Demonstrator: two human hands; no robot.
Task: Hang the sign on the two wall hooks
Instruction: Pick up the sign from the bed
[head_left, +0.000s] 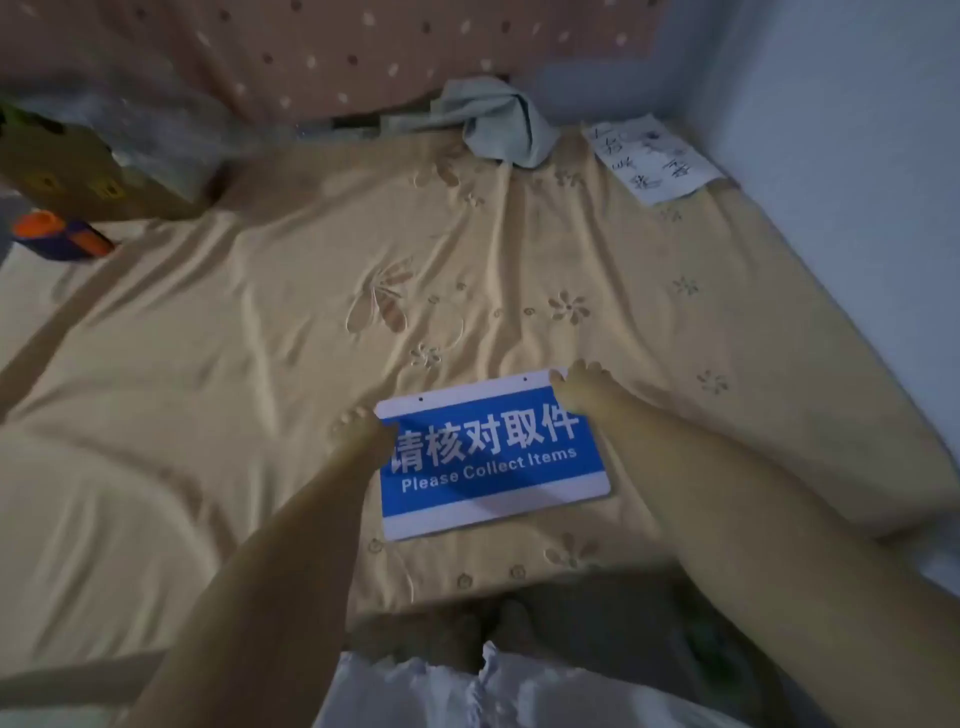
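Two hands on the sign – left hand at left edge, right hand at top-right corner, fingers curled onto it – flat on yellow bedsheet, open room all around.

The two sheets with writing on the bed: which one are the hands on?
The blue sign reading "Please Collect Items", with the left hand and right hand at its ends. The white handwritten paper lies untouched by the wall.
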